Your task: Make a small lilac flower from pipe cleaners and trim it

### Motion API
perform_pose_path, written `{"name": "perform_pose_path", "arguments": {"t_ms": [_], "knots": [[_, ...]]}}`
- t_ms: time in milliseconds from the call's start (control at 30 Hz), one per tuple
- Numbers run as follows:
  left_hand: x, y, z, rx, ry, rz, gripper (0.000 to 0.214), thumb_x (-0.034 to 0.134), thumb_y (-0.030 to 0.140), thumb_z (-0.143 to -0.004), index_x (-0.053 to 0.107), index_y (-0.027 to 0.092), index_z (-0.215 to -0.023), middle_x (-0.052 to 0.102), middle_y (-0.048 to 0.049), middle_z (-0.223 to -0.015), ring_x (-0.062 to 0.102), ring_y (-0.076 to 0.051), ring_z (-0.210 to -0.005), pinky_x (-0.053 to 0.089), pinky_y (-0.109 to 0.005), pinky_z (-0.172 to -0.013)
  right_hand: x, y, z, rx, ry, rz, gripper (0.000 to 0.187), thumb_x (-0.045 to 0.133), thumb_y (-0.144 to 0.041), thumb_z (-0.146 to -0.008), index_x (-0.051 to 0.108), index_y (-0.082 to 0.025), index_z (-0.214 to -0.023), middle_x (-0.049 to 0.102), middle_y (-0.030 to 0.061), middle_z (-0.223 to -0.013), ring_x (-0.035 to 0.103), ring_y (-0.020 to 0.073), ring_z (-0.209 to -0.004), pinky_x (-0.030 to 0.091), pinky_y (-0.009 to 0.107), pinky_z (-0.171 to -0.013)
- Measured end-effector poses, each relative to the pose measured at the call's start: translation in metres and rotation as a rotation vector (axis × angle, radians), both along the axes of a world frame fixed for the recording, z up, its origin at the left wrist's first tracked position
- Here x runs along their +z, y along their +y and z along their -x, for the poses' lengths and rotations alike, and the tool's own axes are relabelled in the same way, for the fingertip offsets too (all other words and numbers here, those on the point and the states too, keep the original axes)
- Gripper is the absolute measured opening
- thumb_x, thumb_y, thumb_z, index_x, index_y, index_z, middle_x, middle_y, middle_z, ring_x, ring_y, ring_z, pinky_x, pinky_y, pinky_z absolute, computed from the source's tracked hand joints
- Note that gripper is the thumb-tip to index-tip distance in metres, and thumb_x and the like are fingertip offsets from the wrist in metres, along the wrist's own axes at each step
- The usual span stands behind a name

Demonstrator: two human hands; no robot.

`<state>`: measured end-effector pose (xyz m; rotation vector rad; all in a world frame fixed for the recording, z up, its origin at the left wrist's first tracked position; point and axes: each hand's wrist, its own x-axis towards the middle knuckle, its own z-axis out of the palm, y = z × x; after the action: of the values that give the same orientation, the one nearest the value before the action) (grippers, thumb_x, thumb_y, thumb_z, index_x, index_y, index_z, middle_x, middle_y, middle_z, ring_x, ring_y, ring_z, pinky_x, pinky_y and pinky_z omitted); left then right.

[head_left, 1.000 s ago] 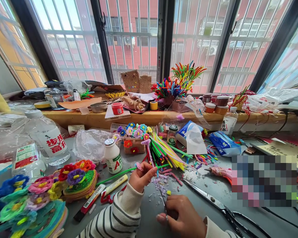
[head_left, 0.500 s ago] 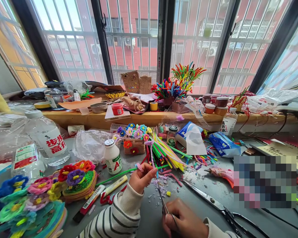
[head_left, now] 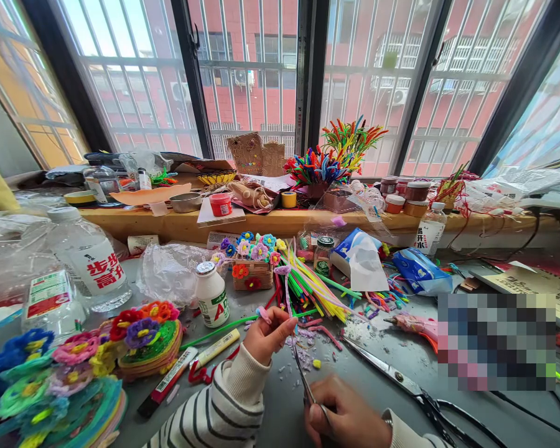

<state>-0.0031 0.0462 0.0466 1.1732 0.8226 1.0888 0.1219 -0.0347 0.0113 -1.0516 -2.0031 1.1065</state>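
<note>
My left hand is closed in a pinch on a lilac pipe cleaner that stands up from my fingers, with a small pink curl at its near end. My right hand, low in the view, grips a pair of small scissors. Their thin blades point up toward my left fingers and end just below the pipe cleaner. Cut fuzz is scattered on the grey table between my hands. Behind my left hand lies a bundle of green and yellow pipe cleaners.
Large scissors lie to the right, with a glue gun beyond. Stacked pipe-cleaner flowers, a glue stick, a small white bottle, a flower basket and water bottles crowd the left. The window ledge carries jars and craft supplies.
My right hand has turned and slid slightly lower, bringing the scissors' blades up closer to my left fingers. My left hand stays put with the pipe cleaner.
</note>
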Motion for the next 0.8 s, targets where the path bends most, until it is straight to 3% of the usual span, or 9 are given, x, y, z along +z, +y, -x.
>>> {"name": "perform_pose_path", "arguments": {"t_ms": [800], "knots": [[0.0001,-0.0006,-0.0005,0.008,-0.065,0.002,0.033,0.065,0.039,-0.050,0.044,0.014,-0.054,0.048,0.0071,-0.040,0.028,0.001,-0.026,0.014,-0.016,-0.030,0.0061,0.0031,0.0038,-0.066,-0.044,-0.052,0.065,0.010,-0.073,-0.063,0.027,-0.017,-0.035,0.026,-0.0046,-0.037,0.032,0.0069,-0.039,0.025,0.021,-0.041]]}}
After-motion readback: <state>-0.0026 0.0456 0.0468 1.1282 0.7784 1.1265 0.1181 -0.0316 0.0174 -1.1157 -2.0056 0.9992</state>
